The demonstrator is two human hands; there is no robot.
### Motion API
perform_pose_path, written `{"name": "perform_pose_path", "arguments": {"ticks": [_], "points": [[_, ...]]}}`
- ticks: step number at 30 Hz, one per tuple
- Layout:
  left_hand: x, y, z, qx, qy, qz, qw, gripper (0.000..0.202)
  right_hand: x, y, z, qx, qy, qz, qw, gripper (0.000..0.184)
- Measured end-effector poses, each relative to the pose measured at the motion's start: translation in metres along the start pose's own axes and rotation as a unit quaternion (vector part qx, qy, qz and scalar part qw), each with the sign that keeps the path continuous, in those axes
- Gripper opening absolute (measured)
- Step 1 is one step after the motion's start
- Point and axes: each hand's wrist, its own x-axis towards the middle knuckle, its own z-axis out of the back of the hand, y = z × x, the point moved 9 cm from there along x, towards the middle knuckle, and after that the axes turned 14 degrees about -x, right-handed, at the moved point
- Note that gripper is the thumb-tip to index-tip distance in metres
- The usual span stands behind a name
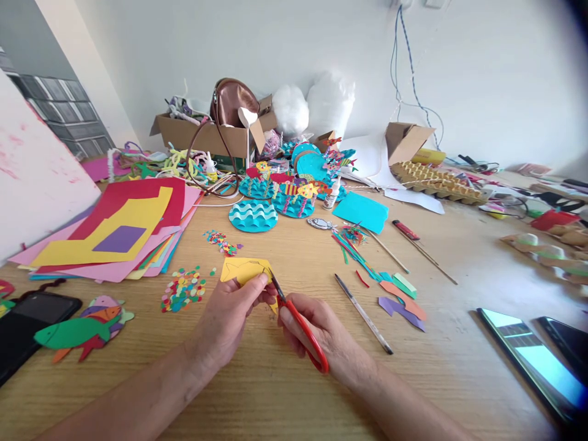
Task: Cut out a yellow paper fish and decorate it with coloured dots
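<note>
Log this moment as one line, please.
left hand: holding yellow paper | right hand: holding red-handled scissors | blades: at paper's right edge | pen: on table

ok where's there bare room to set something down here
Bare tabletop shows between the pen and the right-side phones, beyond the right forearm, with another patch between it and the left forearm, below the scissors. It is crowded on the left, with the paper stack and confetti, and at the back, where turquoise fish decorations stand near a cardboard box.

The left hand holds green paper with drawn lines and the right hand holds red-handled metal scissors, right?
Not green: the head view shows the left hand holding yellow paper with drawn lines. The right hand does hold red-handled metal scissors.
</note>
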Motion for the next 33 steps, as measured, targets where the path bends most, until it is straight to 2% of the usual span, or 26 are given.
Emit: {"name": "perform_pose_path", "arguments": {"ticks": [14,26,33], "points": [[-0.0003,-0.0010,-0.0007,0.008,-0.008,0.009,1.000,0.010,0.0009,-0.0037,-0.0002,0.013,-0.004,0.003,1.000,0.041],[0.0005,-0.0029,-0.0037,0.012,0.013,0.004,1.000,0.010,0.0018,-0.0022,0.0011,0.015,-0.014,-0.004,1.000,0.040],[0.0009,-0.0035,-0.0042,0.017,0.029,0.000,0.999,0.010,0.0002,-0.0009,-0.0016,0.000,0.019,-0.007,1.000,0.039]]}}
